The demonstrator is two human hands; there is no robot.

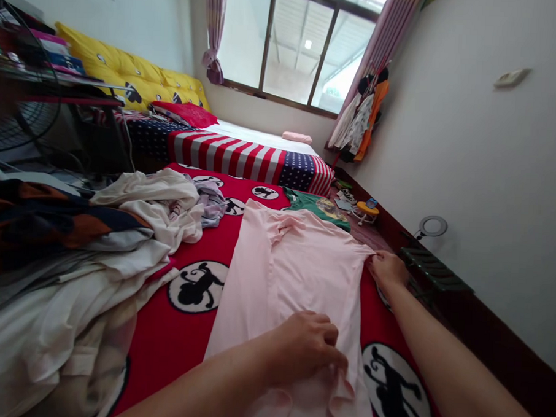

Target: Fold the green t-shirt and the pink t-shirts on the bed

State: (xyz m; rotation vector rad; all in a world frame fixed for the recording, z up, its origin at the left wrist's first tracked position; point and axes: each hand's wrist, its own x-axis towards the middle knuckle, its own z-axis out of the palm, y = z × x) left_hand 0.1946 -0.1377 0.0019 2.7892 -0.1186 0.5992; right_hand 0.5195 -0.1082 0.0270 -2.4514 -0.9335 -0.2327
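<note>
A pale pink long-sleeved shirt (312, 265) lies spread on the red bedcover (162, 332) in front of me, its collar end pointing away. My left hand (306, 345) is closed on the pink fabric near the lower part of the shirt, where small folds rise under the fingers. At the shirt's right edge, my right hand (388, 268) pinches a bit of the pink cloth and pulls it outward. One long sleeve runs down the left side of the shirt.
Heaped clothes (95, 274) cover the left of the bed. A green T-shirt (317, 205) lies beyond the pink shirt. Farther back stand a second bed (243, 155), a yellow stool (366, 210) and, at left, a fan (22, 111). A wall borders the right side.
</note>
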